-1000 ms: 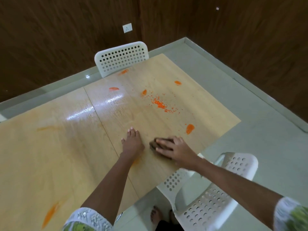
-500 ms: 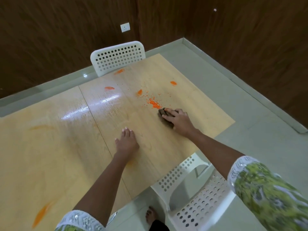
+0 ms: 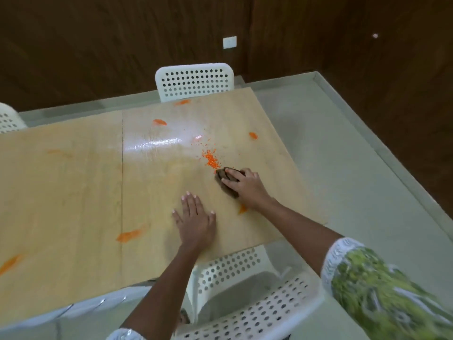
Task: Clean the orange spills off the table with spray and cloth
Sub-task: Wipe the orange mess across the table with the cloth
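My right hand [image 3: 246,186] presses a brown cloth [image 3: 224,179] flat on the wooden table [image 3: 73,192], just below a patch of orange crumbs [image 3: 210,159]. My left hand [image 3: 196,220] lies flat on the table with fingers apart, holding nothing, a little to the left of the cloth. Orange smears dot the table: one by my right wrist [image 3: 242,208], one at the near left [image 3: 128,235], one at the left edge [image 3: 9,263], and several at the far side [image 3: 159,122]. No spray bottle is in view.
A white perforated chair [image 3: 193,81] stands at the table's far side, another [image 3: 245,303] right below my arms, and a third [image 3: 8,119] at the far left. Grey floor [image 3: 355,192] lies to the right, with dark wooden walls behind.
My right hand slid the cloth from the table's near edge up and right to the orange crumbs. My left hand stayed flat on the table. The view swung left.
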